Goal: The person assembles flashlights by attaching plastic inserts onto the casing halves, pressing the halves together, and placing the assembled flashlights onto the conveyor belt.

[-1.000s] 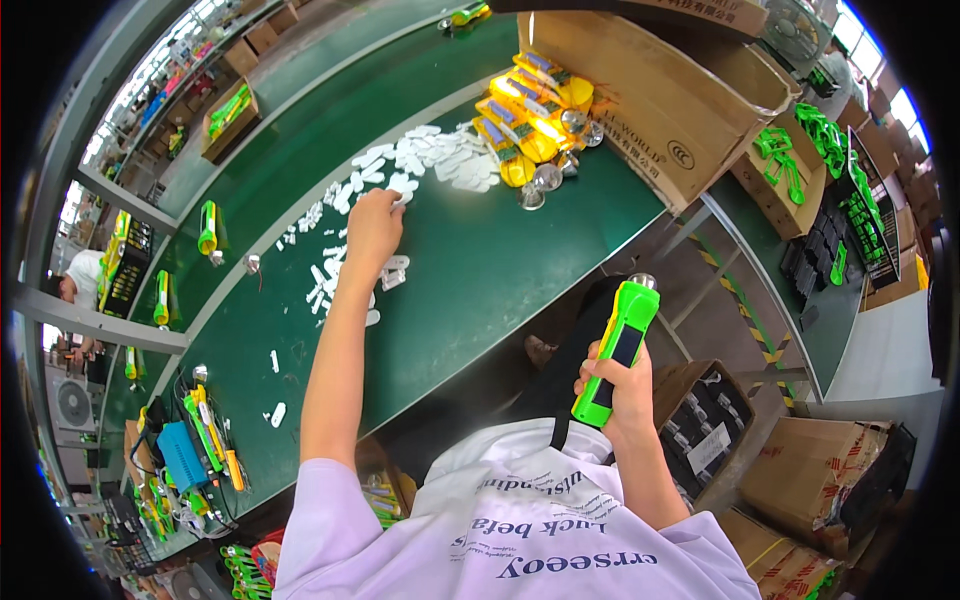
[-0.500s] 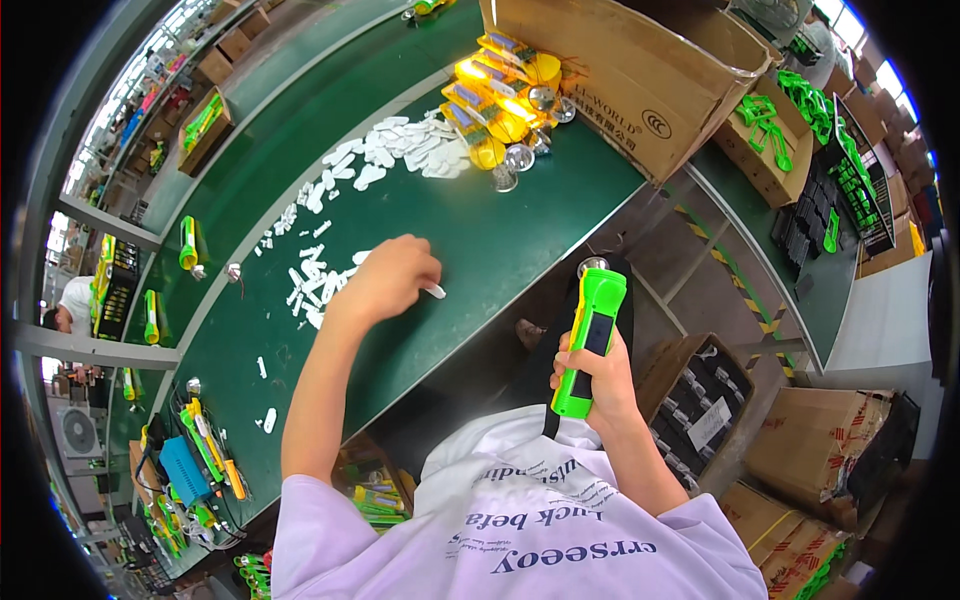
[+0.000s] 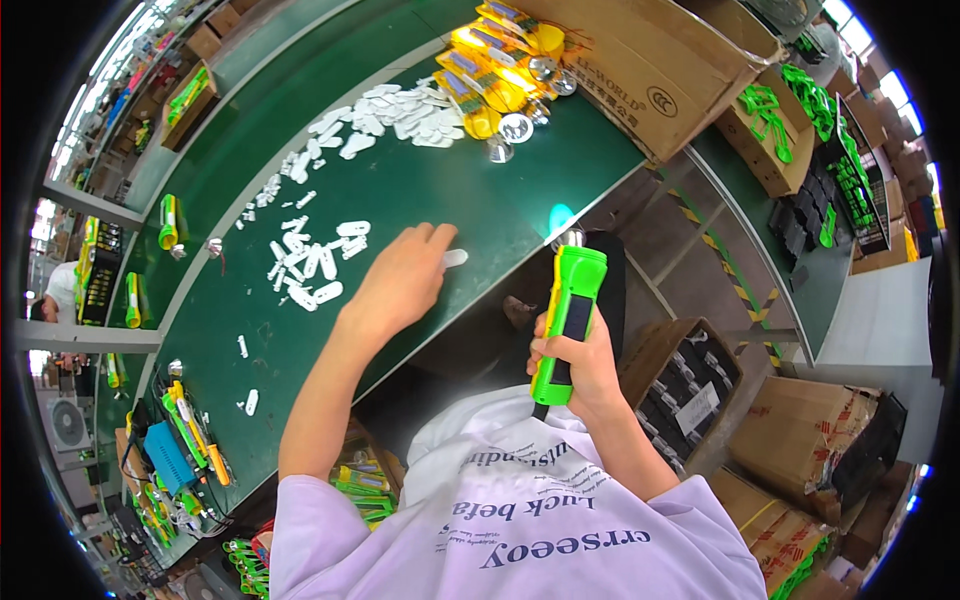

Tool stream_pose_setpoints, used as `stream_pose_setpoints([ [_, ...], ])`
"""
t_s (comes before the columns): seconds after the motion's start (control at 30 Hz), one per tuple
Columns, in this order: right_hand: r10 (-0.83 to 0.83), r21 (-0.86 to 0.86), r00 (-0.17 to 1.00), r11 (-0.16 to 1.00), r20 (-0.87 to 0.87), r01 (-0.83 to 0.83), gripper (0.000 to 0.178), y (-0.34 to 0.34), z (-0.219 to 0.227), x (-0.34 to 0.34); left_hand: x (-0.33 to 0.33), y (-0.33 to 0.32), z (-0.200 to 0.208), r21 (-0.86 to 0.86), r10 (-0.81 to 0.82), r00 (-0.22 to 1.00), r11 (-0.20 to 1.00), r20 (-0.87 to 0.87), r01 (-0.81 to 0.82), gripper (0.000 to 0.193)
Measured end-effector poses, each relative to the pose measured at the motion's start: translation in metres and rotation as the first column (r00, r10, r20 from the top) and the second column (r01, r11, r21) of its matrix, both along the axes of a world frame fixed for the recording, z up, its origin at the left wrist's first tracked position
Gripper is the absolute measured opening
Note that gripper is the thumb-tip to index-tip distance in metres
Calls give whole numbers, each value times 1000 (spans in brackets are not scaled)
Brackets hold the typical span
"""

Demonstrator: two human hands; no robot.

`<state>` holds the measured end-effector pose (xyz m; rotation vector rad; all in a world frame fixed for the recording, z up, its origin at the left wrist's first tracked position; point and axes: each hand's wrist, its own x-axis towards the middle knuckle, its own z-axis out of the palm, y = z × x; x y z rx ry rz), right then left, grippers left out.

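My right hand (image 3: 583, 360) is wrapped round a green and yellow flashlight (image 3: 567, 330) with a dark panel on its side. A shiny round reflector (image 3: 570, 238) shows at its upper end, and a bluish glow falls on the table edge just beyond. Over the green table, my left hand (image 3: 408, 272) pinches a small white plastic piece (image 3: 456, 258) at its fingertips. Left of that hand lies a loose group of similar white pieces (image 3: 320, 262). A larger heap of white pieces (image 3: 415, 115) sits farther back.
Yellow lamp parts with reflectors (image 3: 495, 80), some glowing, lie beside a big cardboard box (image 3: 650, 70). A blue box (image 3: 168, 458) and tools stand at the table's left end. An open carton of dark parts (image 3: 690, 385) is on my right.
My left hand has moved right across the table with the white piece. The flashlight has shifted slightly left, and a bluish glow now shows in front of its reflector.
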<state>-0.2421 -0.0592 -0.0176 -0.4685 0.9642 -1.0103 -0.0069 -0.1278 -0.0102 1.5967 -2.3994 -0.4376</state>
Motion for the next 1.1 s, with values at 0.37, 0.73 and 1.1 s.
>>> stream_pose_setpoints([
  [0.37,92,-36,995,995,26,-91,55,5,-4,3,-7,-23,4,124,-190,960,978,205,167,21],
  [0.73,174,-43,985,984,19,-173,56,5,-4,5,-10,-24,7,47,-264,952,964,153,260,32],
  [1.1,183,-33,983,983,18,-183,53,6,-3,8,-11,-28,9,160,-288,955,948,69,274,32],
])
